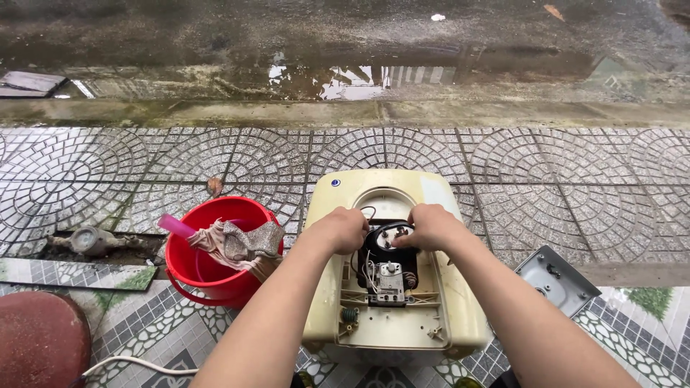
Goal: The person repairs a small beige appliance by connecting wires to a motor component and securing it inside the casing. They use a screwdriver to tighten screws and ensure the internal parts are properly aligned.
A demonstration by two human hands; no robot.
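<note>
Wet grey paving tiles with round fan patterns (575,172) fill the middle of the frame, and behind them, along the upper edge, lies a dark wet road with a puddle (359,79) that mirrors buildings. At the centre bottom rests a cream-coloured plastic appliance housing with rounded corners (460,309), its inner side open to the camera. A small round blue label (336,182) sits near its upper left corner.

Both hands are over the opening. The left hand (343,228) is curled into a loose fist at the left rim of the opening, and I cannot tell what its fingers grip. The right hand (430,225) is bent over a black round part with thin wires (384,248), and its fingers seem to pinch the upper edge of this part. Just below it is a small grey metal block with a knob (390,276).

Left of the housing, just beside it, stands a red round plastic bucket (188,262) holding beige cloths (241,244) and a pink stick (175,225). At the right edge lies a grey metal cover plate (557,280). In the lower left corner are a dark red round stool top (39,341) and a white cable (136,363).
</note>
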